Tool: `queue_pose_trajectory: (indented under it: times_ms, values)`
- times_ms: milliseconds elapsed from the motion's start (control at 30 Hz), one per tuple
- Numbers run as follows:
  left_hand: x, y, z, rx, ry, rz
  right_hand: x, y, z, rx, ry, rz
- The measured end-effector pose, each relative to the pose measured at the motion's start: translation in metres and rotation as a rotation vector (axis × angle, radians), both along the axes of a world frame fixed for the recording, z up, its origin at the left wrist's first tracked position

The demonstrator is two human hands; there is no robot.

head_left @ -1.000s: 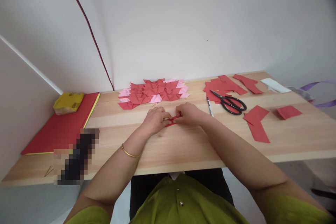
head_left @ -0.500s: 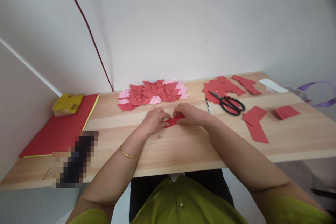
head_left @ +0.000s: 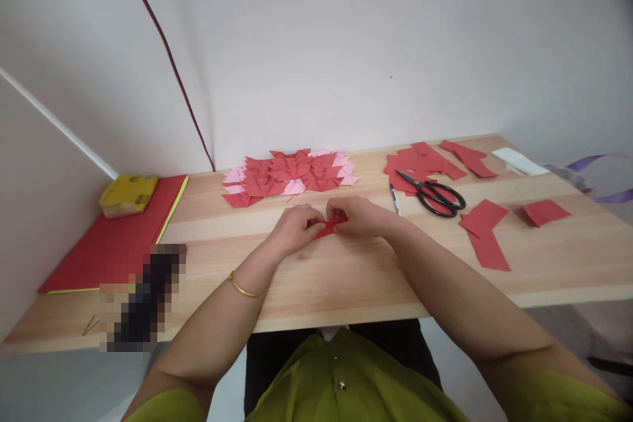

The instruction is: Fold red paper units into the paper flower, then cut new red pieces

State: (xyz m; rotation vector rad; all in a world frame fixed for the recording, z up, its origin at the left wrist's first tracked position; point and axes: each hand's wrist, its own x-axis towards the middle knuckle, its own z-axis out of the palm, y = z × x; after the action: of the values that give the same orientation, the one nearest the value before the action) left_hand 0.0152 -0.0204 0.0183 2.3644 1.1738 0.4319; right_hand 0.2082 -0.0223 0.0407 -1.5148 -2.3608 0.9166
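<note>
Both hands meet at the middle of the wooden table [head_left: 346, 277]. My left hand [head_left: 295, 227] and my right hand [head_left: 360, 216] each pinch one end of a small folded red paper piece [head_left: 330, 226], holding it just above the tabletop. The fingers of both hands are closed on it. A gold bangle sits on my left wrist. Behind the hands lies a spread of folded red and pink paper triangles [head_left: 289, 175].
Black scissors [head_left: 435, 194] rest on red paper scraps [head_left: 425, 161] at the right, with a pen [head_left: 394, 199] beside them. More red strips [head_left: 484, 231] lie further right. A red sheet stack [head_left: 116, 237] with a yellow packet [head_left: 127, 192] sits at the left.
The red paper piece has been worked between my fingers, turning from a flat strip into a narrower fold. My hands stay in nearly the same spot.
</note>
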Motion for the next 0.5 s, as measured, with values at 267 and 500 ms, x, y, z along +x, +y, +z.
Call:
queue_pose_trajectory:
  times_ms: [267, 500]
  values:
    - [0.002, 0.000, -0.003, 0.087, -0.083, -0.042, -0.003, 0.002, -0.005, 0.049, 0.066, 0.078]
    - [-0.002, 0.002, 0.007, -0.007, -0.156, -0.149, 0.006, 0.005, 0.000, -0.108, 0.254, 0.231]
